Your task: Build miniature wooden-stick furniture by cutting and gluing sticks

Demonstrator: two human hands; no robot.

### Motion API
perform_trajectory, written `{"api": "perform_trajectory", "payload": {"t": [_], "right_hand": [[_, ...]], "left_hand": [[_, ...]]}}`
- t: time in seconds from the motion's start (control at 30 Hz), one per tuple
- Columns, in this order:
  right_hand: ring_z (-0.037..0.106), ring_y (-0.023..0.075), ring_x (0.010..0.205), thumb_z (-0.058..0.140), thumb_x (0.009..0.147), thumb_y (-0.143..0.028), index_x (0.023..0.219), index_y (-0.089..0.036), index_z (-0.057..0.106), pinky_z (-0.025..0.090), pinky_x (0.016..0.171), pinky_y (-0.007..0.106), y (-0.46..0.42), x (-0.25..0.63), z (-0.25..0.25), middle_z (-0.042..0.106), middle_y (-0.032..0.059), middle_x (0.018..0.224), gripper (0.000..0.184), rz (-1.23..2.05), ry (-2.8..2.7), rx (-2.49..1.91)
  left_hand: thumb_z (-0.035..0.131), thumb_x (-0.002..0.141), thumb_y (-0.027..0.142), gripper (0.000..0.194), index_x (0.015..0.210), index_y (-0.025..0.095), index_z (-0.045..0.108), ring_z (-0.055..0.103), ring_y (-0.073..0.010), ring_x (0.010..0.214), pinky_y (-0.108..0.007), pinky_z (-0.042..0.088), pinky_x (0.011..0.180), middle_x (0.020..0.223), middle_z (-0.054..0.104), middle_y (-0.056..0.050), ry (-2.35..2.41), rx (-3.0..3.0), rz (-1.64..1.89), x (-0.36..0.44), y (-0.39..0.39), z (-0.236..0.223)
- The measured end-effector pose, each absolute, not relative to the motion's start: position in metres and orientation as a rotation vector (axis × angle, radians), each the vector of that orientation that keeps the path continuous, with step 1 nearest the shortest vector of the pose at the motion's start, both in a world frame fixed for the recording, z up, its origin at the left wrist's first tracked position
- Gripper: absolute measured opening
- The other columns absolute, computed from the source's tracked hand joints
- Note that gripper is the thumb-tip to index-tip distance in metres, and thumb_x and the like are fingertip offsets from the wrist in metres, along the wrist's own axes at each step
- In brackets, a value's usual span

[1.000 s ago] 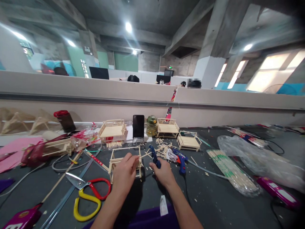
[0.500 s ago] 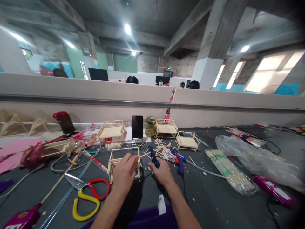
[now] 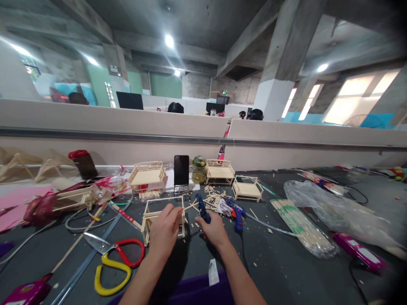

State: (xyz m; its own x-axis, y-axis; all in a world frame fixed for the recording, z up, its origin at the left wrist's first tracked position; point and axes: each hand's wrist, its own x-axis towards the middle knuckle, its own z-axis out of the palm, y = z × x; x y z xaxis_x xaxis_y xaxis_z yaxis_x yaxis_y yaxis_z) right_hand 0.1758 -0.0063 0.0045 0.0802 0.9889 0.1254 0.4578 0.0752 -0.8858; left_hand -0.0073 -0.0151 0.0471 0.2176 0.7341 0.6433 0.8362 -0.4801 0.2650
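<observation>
The left hand (image 3: 165,228) is pinching a thin wooden stick (image 3: 190,206) in its fingers, partly covering a stick frame (image 3: 154,214) standing on the desk (image 3: 273,271). The right hand's (image 3: 215,230) fingers are grasping a dark blue hand tool (image 3: 201,206) near the stick's right end. Scissors (image 3: 106,248) are lying left.

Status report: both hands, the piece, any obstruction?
Left hand holds thin stick. Right hand grips blue tool near it. Wooden frame partly hidden by left hand. Loose stick pieces beyond, seemingly not in the way.
</observation>
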Motion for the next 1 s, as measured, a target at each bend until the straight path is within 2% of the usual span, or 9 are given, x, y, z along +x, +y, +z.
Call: {"api": "perform_trajectory", "payload": {"t": [0.27,0.47,0.57,0.83,1.0], "right_hand": [[0.059,0.0154,0.055,0.058,0.082,-0.042,0.071,-0.021,0.060,0.035,0.053,0.022,-0.014,0.172,0.015,0.062,0.0002,0.059,0.024,0.622,-1.581,-1.680],[0.062,0.0183,0.058,0.059,0.081,-0.049,0.073,-0.021,0.065,0.035,0.053,0.023,-0.015,0.174,0.020,0.065,0.0034,0.060,0.029,0.667,-1.624,-1.824],[0.061,0.0173,0.057,0.057,0.083,-0.049,0.075,-0.021,0.065,0.034,0.053,0.022,-0.014,0.175,0.014,0.064,0.0023,0.058,0.031,0.681,-1.621,-1.774],[0.052,0.0150,0.048,0.054,0.084,-0.048,0.061,-0.020,0.056,0.031,0.048,0.023,-0.013,0.176,0.009,0.052,-0.0025,0.045,0.036,0.704,-1.569,-1.605],[0.050,0.0149,0.051,0.055,0.083,-0.049,0.057,-0.020,0.055,0.030,0.049,0.024,-0.010,0.175,0.007,0.054,-0.0012,0.048,0.039,0.665,-1.544,-1.595]], "left_hand": [[0.038,0.097,0.026,0.027,0.097,0.021,0.065,0.061,-0.0170,0.077,-0.026,0.043,0.067,0.085,0.061,-0.003,-1.553,-2.318,-1.105,-0.014,-0.015,0.045],[0.038,0.097,0.025,0.028,0.097,0.021,0.065,0.061,-0.0176,0.077,-0.027,0.042,0.066,0.084,0.060,-0.002,-1.578,-2.311,-1.044,-0.013,-0.015,0.044],[0.037,0.097,0.026,0.028,0.097,0.022,0.065,0.060,-0.0171,0.076,-0.027,0.041,0.065,0.084,0.060,-0.002,-1.584,-2.302,-1.043,-0.012,-0.017,0.045],[0.038,0.097,0.025,0.027,0.100,0.022,0.065,0.061,-0.0162,0.077,-0.026,0.041,0.066,0.086,0.062,-0.002,-1.562,-2.286,-1.093,-0.008,-0.020,0.048],[0.039,0.097,0.026,0.027,0.102,0.022,0.065,0.061,-0.0160,0.075,-0.025,0.040,0.064,0.085,0.063,-0.002,-1.546,-2.262,-1.113,-0.005,-0.019,0.046]]}}
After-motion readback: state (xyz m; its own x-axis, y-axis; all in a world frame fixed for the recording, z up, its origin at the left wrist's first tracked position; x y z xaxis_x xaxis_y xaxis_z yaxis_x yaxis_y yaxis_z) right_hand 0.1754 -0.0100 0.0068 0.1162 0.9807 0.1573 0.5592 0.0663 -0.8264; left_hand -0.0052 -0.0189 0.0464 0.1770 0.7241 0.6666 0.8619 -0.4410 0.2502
